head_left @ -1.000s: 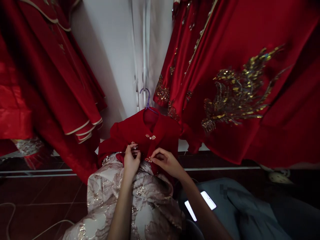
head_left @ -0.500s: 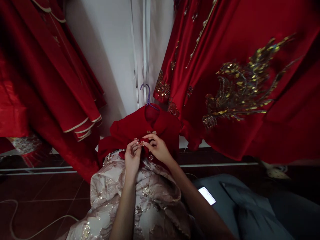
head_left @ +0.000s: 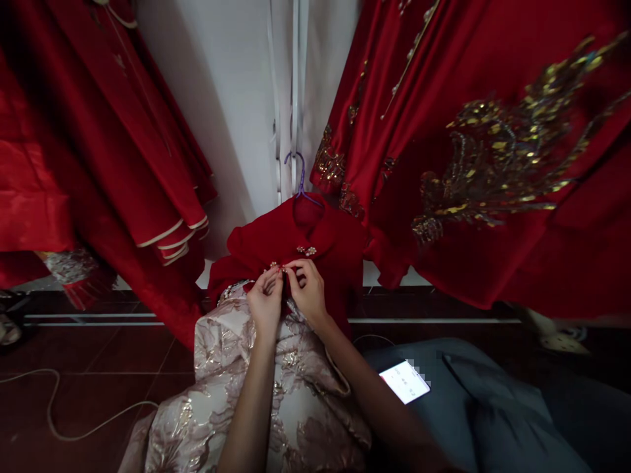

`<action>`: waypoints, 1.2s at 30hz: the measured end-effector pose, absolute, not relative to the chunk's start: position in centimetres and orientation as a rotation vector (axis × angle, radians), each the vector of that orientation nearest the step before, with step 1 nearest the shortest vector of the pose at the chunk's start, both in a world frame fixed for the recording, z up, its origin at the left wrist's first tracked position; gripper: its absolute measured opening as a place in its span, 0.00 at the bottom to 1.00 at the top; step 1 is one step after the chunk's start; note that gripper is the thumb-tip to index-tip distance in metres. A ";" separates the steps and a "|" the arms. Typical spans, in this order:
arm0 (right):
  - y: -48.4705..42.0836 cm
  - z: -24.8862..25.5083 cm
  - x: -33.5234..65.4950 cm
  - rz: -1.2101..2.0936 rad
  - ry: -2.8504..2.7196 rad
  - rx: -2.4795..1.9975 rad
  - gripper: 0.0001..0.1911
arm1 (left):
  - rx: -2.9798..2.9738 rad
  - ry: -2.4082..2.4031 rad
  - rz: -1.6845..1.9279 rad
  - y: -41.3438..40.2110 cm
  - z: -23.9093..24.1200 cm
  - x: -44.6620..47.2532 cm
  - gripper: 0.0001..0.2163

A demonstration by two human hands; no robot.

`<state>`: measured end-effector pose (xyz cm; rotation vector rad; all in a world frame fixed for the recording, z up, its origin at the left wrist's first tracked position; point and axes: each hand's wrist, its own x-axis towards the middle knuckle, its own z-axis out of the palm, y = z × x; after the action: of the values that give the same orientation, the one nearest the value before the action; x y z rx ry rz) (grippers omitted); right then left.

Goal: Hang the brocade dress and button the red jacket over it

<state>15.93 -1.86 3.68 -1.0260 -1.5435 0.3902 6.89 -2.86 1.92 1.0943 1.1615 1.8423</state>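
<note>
A red jacket (head_left: 340, 256) on a purple hanger (head_left: 302, 177) lies spread in front of me, its collar at the far end. Beaded flower buttons (head_left: 306, 251) sit along its front opening. My left hand (head_left: 265, 302) pinches a small beaded button at that opening, thumb and forefinger together. Right beside it, my right hand (head_left: 306, 292) is closed at the fingertips on the same spot. The fingers hide most of the button. Below my hands a pale brocade garment (head_left: 217, 355) with pinkish, glittering flowers is draped over the lap.
Red garments (head_left: 162, 171) with pale piping hang on the left. On the right hangs a red gown with gold sequin embroidery (head_left: 497, 151). A lit phone (head_left: 405, 382) rests on grey-blue cloth (head_left: 468, 394). A pale cable (head_left: 54, 420) runs over the dark tiled floor.
The view has shifted, so the garments sit farther right. My hands have drawn closer together, fingertips now meeting around the button. The right fingers have closed in, uncovering the upper flower button.
</note>
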 end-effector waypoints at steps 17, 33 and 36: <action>-1.4 3.5 17.7 0.447 -1.623 -1.103 0.06 | 1.544 1.410 1.739 -2.4 1.9 5.8 0.08; -1.0 2.8 24.5 0.827 -1.893 -1.138 0.09 | 1.824 2.162 1.474 -3.0 0.1 2.4 0.11; -1.5 2.7 26.5 1.104 -2.055 -1.156 0.13 | 1.819 1.903 1.735 -4.2 0.4 2.6 0.09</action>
<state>26.51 -1.54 2.67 -1.1555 -2.0553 1.1036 2.59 -4.16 0.44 1.8186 1.9033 1.7346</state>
